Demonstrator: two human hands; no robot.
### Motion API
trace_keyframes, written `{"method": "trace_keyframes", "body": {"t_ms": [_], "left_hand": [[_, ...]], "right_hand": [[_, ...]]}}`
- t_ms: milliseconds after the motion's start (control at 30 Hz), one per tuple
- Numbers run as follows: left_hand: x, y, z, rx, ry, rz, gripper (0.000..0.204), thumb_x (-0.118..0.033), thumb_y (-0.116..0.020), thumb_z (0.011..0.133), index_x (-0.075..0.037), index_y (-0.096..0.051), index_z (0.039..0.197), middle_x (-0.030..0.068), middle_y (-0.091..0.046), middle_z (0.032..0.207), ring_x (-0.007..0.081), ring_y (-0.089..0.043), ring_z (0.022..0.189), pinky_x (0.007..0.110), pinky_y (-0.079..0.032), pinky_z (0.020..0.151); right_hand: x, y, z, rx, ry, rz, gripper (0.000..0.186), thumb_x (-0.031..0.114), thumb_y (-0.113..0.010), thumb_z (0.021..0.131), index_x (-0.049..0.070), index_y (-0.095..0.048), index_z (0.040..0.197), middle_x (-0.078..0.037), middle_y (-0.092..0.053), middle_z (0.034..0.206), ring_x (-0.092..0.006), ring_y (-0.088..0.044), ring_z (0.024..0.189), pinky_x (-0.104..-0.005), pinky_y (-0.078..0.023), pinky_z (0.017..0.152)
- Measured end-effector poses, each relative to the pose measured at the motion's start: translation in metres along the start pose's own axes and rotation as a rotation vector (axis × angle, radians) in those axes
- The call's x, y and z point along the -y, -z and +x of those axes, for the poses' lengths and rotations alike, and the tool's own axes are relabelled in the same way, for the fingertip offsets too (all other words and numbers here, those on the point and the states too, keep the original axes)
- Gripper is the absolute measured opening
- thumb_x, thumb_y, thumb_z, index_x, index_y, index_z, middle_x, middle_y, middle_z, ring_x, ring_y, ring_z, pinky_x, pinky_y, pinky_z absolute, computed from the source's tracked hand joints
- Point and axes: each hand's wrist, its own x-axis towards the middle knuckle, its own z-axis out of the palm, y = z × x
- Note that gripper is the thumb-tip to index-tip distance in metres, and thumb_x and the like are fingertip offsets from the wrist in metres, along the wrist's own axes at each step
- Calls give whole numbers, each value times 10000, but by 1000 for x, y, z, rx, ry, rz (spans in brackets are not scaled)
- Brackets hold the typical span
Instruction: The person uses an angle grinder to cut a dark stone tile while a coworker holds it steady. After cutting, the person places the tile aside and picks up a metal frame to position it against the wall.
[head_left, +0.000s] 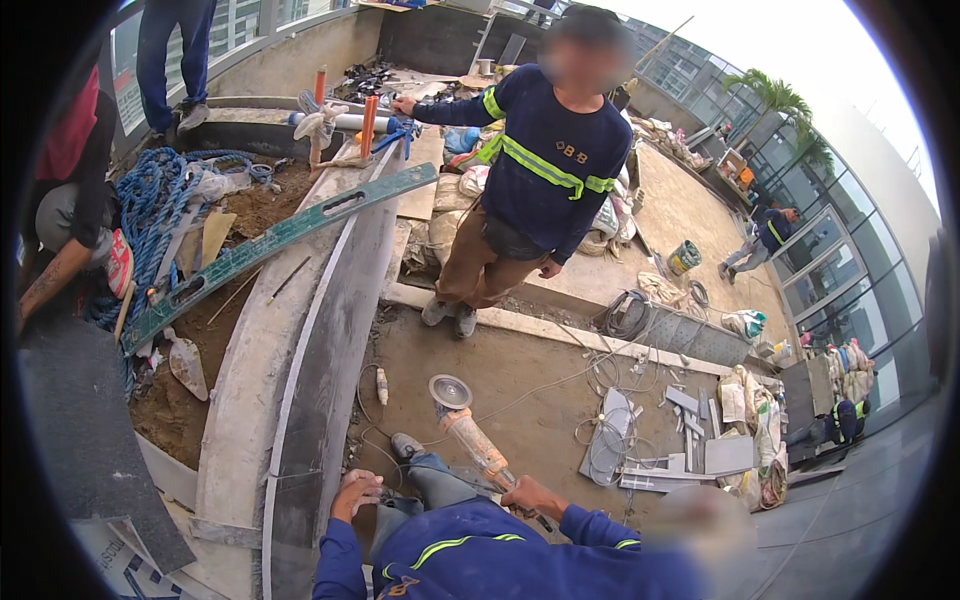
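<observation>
My right hand (535, 497) is wrapped round the rear of an angle grinder (475, 443). Its body is orange and dust-covered, and its round disc (450, 391) points away from me over the ground. My left hand (355, 493) is beside the dark face of a low curved wall (308, 430), fingers bent together and pale with dust. Whatever those fingers may hold is hidden. A long green spirit level (280, 250) lies slantwise across the wall top and the soil bed beyond. On the soil rests a trowel (187, 366).
A co-worker (545, 150) stands ahead, one hand near orange tubes (369, 125) on the wall. Another person (70, 220) is at far left by blue rope (155, 205). Cables (600, 440) and cut grey tile pieces (610, 430) lie right, near sacks (755, 430).
</observation>
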Motion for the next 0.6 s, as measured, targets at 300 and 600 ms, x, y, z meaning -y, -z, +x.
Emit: {"method": "trace_keyframes", "body": {"t_ms": [300, 600], "left_hand": [[128, 95, -48, -357, 240, 62, 506, -323, -838, 809, -57, -560, 1138, 131, -624, 984, 287, -671, 799, 498, -592, 699], [134, 31, -47, -249, 291, 289, 672, -575, -751, 840, -26, -592, 1194, 159, -631, 1135, 291, -633, 1037, 465, -545, 807]], "right_hand": [[-107, -9, 23, 21, -230, 273, 210, 194, -730, 821, -12, -738, 785, -61, -655, 658, -139, -601, 511, -306, -467, 431], [-173, -22, 50, -62, -151, 509, 267, 269, -700, 831, 20, -692, 732, -27, -630, 629, -128, -589, 508, -306, -439, 454]]}}
